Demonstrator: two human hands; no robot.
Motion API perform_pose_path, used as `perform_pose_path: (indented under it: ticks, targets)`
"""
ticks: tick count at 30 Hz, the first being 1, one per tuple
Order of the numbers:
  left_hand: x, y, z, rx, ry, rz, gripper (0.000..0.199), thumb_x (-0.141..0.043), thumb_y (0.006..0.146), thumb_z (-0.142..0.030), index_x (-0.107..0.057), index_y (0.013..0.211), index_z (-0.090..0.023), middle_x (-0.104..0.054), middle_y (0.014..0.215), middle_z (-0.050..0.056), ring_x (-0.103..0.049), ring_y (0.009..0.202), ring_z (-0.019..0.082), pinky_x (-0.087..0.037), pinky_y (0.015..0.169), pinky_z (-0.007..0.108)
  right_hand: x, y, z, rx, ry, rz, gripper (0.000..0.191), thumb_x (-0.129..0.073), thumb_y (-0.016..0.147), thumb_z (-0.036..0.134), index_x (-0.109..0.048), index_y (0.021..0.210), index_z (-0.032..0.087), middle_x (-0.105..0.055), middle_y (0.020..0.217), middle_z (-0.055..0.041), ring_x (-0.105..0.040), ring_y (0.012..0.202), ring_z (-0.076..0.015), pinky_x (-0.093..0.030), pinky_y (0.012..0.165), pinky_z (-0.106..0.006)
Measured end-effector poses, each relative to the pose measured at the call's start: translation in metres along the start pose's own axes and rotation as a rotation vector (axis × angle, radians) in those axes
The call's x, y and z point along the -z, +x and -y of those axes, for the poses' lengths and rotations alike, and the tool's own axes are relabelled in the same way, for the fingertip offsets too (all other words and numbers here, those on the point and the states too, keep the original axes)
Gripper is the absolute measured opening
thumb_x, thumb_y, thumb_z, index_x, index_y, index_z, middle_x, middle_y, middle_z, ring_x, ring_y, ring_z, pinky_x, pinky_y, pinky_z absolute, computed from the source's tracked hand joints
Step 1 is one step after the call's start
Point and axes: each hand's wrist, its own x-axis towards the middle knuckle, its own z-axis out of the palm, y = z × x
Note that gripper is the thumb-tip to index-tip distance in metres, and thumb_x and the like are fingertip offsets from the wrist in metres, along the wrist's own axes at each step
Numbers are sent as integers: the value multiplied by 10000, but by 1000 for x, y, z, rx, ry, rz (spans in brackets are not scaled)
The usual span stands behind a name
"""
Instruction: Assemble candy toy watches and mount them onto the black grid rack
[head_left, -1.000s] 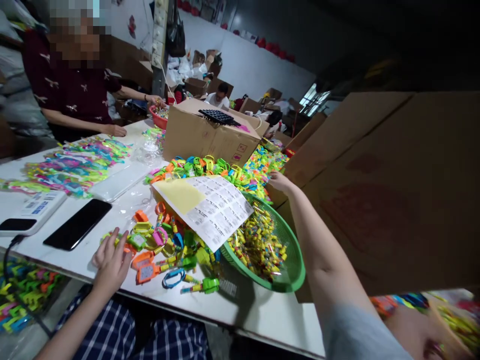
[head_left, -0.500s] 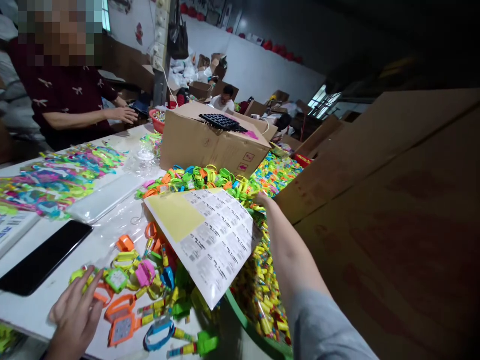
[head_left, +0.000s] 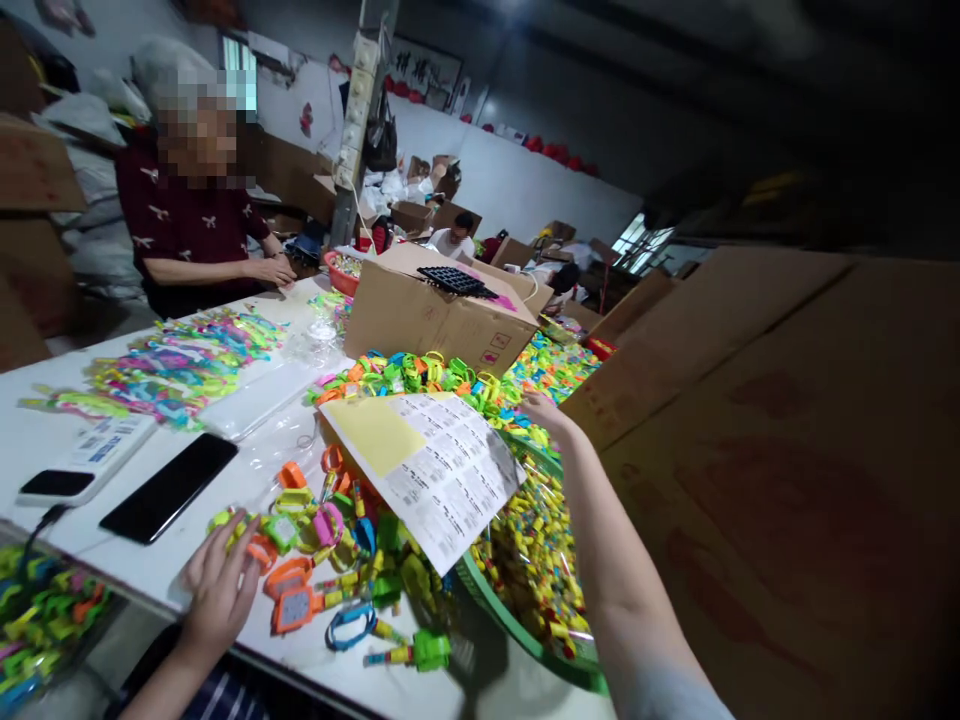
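Note:
My left hand (head_left: pixel 221 585) lies at the near edge of the table, fingers spread, beside an orange toy watch (head_left: pixel 294 607) and a green toy watch (head_left: pixel 283 533). More coloured toy watches, some with small yellow tubes attached, lie around it. My right arm stretches forward over a green basket (head_left: pixel 499 622) full of small yellow tubes (head_left: pixel 536 545). At its end, my right hand (head_left: pixel 546 412) reaches the heap of bright toy watches (head_left: pixel 559 365); its fingertips are too small and blended with the heap to make out. A printed sticker sheet (head_left: pixel 442 470) rests between my hands.
A cardboard box (head_left: pixel 427 320) with a black tray (head_left: pixel 457 281) on top stands ahead. Large cardboard (head_left: pixel 750 480) walls off the right. A black phone (head_left: pixel 171 487) and colourful packed strips (head_left: pixel 187 365) lie left. A co-worker (head_left: pixel 199 230) sits across the table.
The view has tilted and drawn back, showing more of the table's left side and the floor below it. My right hand stays at the heap, and my left hand keeps its place by the watches.

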Motion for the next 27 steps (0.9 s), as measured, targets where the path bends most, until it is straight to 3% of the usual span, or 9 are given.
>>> perform_pose_path:
  ticks: [2,5,6,9,12,16,20,24,27]
  targets:
    - [14,11,-21,64,-79,-155,416,-445,845,-246,-484,1258,-229,-514,1244,122,-470,1173,274,-317,1025,448,8,-34,23,91,18,48,412,-446,843,182,-543,1232,89,-415,1384,-181,-397,1282,-280,-359,1058,-389]
    - [45,39,-78,221,-412,-323,421,-460,831,-417,-532,1171,-180,-520,1222,134,-460,1165,286,-315,1033,473,2,-110,75,478,107,125,481,-414,866,220,-435,1346,246,-336,1451,-70,-304,1347,-240,-319,1097,-406]
    - [56,50,-99,279,-647,-244,480,-436,827,-492,-524,1180,-179,-530,1217,130,-473,1156,279,-344,1018,457,-5,-139,95,604,147,157,506,-404,869,203,-398,1367,292,-334,1449,-49,-319,1339,-232,-349,1078,-412]
    - [84,73,-147,662,-1397,339,647,-272,839,-633,-493,1217,-157,-613,1102,135,-567,1049,273,-442,906,435,-32,-217,150,867,290,270,578,-377,863,121,-322,1406,311,-345,1436,-59,-353,1314,-224,-389,1051,-423]
    - [107,71,-163,903,-1682,817,610,-413,812,-614,-513,1166,-128,-656,918,123,-639,806,239,-508,701,371,-63,-267,179,936,462,337,541,-380,873,107,-379,1379,296,-407,1394,-65,-404,1269,-221,-381,1058,-431]
    - [135,43,-159,1029,-1670,811,472,-623,751,-489,-515,1096,-186,-633,874,63,-603,643,146,-472,558,268,-99,-300,179,631,836,240,373,-450,908,210,-537,1248,336,-473,1317,-34,-429,1228,-217,-405,1020,-415]
    - [146,22,-156,1040,-1518,735,457,-735,666,-415,-500,1014,-236,-568,871,11,-562,698,107,-454,593,229,-127,-319,176,248,1272,104,201,-529,881,407,-676,983,316,-566,1032,-28,-546,882,-157,-499,718,-282]
    - [141,10,-153,1096,-1490,746,417,-636,736,-493,-481,1027,-238,-549,874,18,-563,754,128,-477,628,255,-142,-327,183,-27,1520,175,274,-636,773,520,-643,770,246,-565,814,-10,-483,625,-104,-435,515,-211]
    - [139,3,-149,1017,-1460,768,429,-638,749,-485,-486,1064,-237,-560,909,21,-560,786,131,-490,678,275,-145,-326,187,-76,1634,283,271,-733,696,466,-602,724,230,-552,785,11,-471,580,-85,-447,518,-210]
